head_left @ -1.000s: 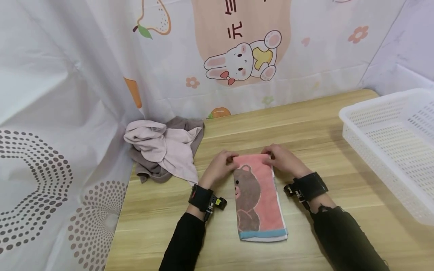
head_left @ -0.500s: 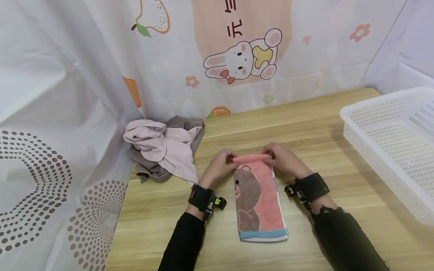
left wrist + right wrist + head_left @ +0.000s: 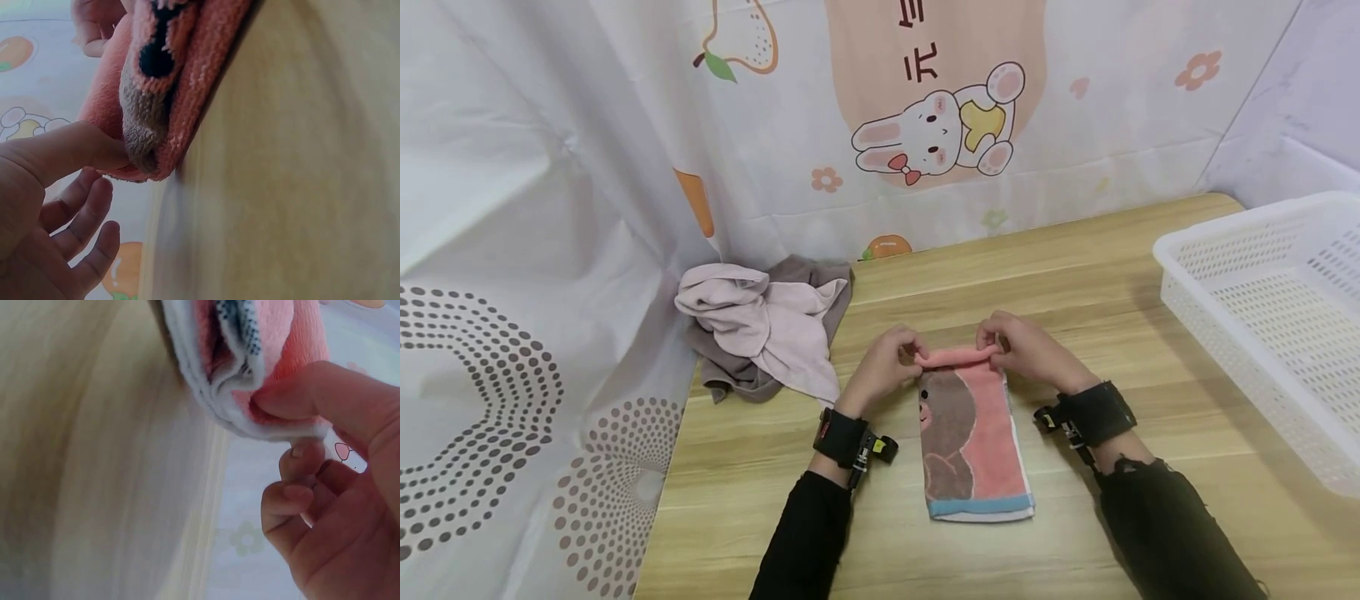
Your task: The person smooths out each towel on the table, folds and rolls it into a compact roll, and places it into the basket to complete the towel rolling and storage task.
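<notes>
A pink towel [image 3: 997,437] with a brown bear and a blue band at its near end lies folded lengthwise on the table. Its far end is turned over into a small roll. My left hand [image 3: 886,367] pinches the left end of that roll, and my right hand [image 3: 1030,354] pinches the right end. In the left wrist view the thumb [image 3: 81,150] presses on the towel's curled edge [image 3: 140,106], the other fingers bent beneath. The right wrist view has the thumb [image 3: 306,394] pushed into the white-edged layers [image 3: 244,419].
Crumpled light pink and grey-brown cloths [image 3: 775,329] lie at the table's back left. A white plastic basket [image 3: 1217,325] stands on the right. Behind the wooden table [image 3: 1075,267] hangs a printed curtain [image 3: 790,142].
The towel's far edge has been curled toward the person into a thicker roll, covering the bear's ear. The near end has slid slightly away from the person.
</notes>
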`<state>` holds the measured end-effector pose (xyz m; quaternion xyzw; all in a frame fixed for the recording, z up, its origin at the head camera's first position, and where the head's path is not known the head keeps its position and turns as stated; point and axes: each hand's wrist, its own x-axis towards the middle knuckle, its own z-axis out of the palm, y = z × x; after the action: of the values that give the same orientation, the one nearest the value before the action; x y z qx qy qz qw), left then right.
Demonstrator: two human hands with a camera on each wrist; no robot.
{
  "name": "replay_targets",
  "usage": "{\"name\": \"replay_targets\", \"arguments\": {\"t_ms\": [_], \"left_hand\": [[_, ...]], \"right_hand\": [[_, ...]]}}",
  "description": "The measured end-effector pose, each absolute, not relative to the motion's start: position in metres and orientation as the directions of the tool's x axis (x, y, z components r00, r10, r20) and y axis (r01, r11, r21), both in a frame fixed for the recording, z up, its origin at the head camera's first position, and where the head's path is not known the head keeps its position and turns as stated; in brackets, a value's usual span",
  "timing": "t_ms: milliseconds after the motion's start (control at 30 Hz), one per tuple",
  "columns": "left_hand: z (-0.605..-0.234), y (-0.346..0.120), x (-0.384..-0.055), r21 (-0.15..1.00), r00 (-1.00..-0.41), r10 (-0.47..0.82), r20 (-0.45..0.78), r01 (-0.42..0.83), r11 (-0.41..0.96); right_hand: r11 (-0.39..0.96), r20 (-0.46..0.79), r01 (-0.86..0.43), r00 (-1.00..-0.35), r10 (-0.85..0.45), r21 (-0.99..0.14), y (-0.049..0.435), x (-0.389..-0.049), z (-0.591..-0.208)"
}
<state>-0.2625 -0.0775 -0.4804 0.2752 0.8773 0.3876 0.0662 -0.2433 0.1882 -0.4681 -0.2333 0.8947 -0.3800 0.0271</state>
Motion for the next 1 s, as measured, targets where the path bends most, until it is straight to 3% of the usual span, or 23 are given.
{"name": "replay_targets", "arguments": {"t_ms": [333, 633, 1000], "left_hand": [[-0.477, -0.085, -0.260, 0.680, -0.823, 0.568, 0.005, 0.419, 0.602], [-0.467, -0.094, -0.260, 0.723, -0.750, 0.651, -0.117, 0.386, 0.574], [-0.475, -0.085, -0.264, 0.709, -0.778, 0.614, -0.135, 0.357, 0.608]], "right_hand": [[0.600, 0.095, -0.441, -0.850, -0.519, -0.668, 0.193, -0.244, -0.473], [0.536, 0.018, -0.430, -0.792, -0.610, -0.727, 0.203, -0.244, -0.467], [0.575, 0.034, -0.409, -0.834, -0.550, -0.709, 0.196, -0.247, -0.473]]}}
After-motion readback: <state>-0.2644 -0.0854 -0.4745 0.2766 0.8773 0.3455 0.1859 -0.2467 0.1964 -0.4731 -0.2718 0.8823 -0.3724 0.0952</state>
